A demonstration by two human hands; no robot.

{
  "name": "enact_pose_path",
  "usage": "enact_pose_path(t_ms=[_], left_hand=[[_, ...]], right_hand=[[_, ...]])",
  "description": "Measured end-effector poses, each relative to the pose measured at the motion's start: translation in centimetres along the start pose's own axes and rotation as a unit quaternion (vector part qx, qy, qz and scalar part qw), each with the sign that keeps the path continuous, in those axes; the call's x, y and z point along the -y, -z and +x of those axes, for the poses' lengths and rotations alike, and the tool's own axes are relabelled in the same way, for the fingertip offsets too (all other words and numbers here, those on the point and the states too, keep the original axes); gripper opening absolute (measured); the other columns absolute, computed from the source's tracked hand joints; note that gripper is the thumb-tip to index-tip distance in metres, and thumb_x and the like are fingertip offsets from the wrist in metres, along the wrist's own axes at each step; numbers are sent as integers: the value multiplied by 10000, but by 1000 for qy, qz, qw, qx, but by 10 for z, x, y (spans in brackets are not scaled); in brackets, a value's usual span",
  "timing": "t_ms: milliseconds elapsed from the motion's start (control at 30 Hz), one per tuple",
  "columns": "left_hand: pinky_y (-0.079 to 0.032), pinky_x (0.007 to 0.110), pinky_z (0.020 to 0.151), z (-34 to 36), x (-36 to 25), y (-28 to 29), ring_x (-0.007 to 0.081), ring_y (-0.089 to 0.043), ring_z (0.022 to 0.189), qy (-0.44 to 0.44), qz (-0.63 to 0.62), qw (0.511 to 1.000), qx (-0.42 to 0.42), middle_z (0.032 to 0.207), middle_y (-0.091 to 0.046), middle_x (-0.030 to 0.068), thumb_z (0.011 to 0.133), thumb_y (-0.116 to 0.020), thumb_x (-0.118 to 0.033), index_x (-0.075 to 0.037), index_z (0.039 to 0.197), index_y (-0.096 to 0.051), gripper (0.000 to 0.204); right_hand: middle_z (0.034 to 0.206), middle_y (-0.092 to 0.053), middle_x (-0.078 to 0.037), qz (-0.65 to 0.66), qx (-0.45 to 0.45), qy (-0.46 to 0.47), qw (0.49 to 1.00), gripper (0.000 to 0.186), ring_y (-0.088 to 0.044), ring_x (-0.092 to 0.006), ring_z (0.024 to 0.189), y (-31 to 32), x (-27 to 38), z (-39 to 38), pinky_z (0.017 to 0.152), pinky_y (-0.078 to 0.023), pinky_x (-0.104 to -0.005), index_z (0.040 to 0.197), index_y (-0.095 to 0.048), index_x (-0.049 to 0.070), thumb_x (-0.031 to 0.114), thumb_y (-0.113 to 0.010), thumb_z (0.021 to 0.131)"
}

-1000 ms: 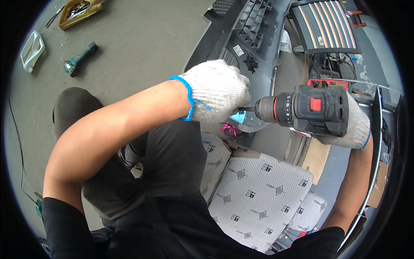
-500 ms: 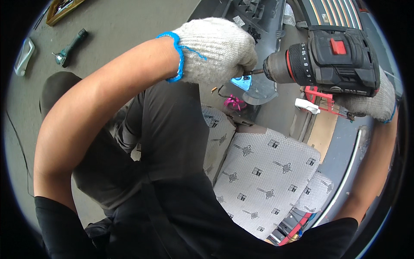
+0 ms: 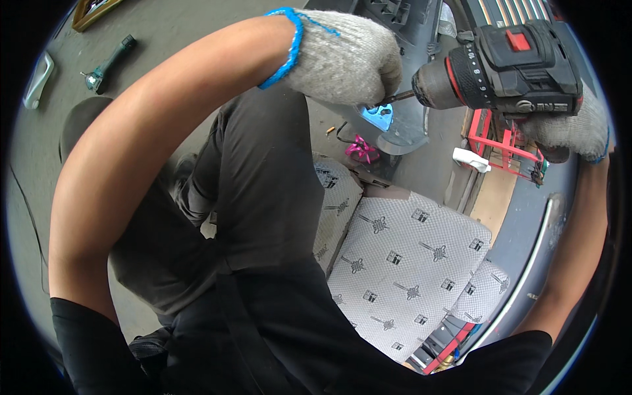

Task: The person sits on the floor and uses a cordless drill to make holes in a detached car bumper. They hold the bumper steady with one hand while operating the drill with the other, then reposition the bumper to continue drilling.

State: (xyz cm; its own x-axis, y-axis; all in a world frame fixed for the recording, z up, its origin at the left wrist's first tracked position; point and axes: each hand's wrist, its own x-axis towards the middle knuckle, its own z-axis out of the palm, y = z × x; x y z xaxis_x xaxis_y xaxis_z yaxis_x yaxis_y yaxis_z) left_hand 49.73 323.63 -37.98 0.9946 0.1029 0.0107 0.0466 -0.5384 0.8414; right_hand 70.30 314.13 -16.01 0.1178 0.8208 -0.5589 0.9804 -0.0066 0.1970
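Left hand (image 3: 349,58), gloved: fingers curled together, apparently pinching the bit (image 3: 401,97) near its tip. Right hand (image 3: 571,128), gloved: clasped on the drill (image 3: 510,69), which is held up with the bit toward the left hand. Hazard: should the drill spin, loose knit of the left glove (image 3: 326,66) could catch and wind in. Beyond: blue object (image 3: 377,117), pink object (image 3: 362,149).

2 raised arms reach forward: the left arm (image 3: 131,141) bent at the elbow and slanting rightward to the gloved left grip (image 3: 349,59), fingers (image 3: 393,74) folded in; the right arm (image 3: 579,230) along the right side, the gloved right grip (image 3: 579,128) curled and partly hidden.
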Motion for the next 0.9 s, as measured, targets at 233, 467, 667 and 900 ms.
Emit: enact_pose_path(t_ms=[233,467,667,900], left_hand=[[-560,377,867,17,11,-8,247,-727,884,-27,52,998,22,975,-760,145,896,-644,-157,-33,1168,-749,317],[-558,374,862,11,7,-6,255,-723,875,-20,46,999,8,946,-760,136,888,-651,-160,-34,1137,-756,299],[-563,388,869,17,16,-10,263,-730,901,-55,45,997,21,933,-754,139,922,-626,-163,-28,1109,-748,261],[-582,416,833,15,31,-15,293,-735,908,-21,283,959,19,967,-748,131,978,-585,-233,-48,1038,-744,251]], right_hand=[[941,-760,-79,96,22,-43,994,450,-709,-206,825,-17,-14,11,783,-590,-362,1057,-737,56,110,-846,624],[941,-764,-74,1,38,-13,999,493,-700,-184,808,-10,-12,11,756,-595,-364,1061,-746,52,137,-865,590],[943,-762,-61,5,11,64,998,404,-718,-192,819,-14,18,-11,777,-595,-358,1046,-749,90,87,-829,649],[920,-759,-62,59,24,-2,998,378,-731,-234,827,-16,45,-29,779,-596,-365,1023,-759,105,89,-808,649]])
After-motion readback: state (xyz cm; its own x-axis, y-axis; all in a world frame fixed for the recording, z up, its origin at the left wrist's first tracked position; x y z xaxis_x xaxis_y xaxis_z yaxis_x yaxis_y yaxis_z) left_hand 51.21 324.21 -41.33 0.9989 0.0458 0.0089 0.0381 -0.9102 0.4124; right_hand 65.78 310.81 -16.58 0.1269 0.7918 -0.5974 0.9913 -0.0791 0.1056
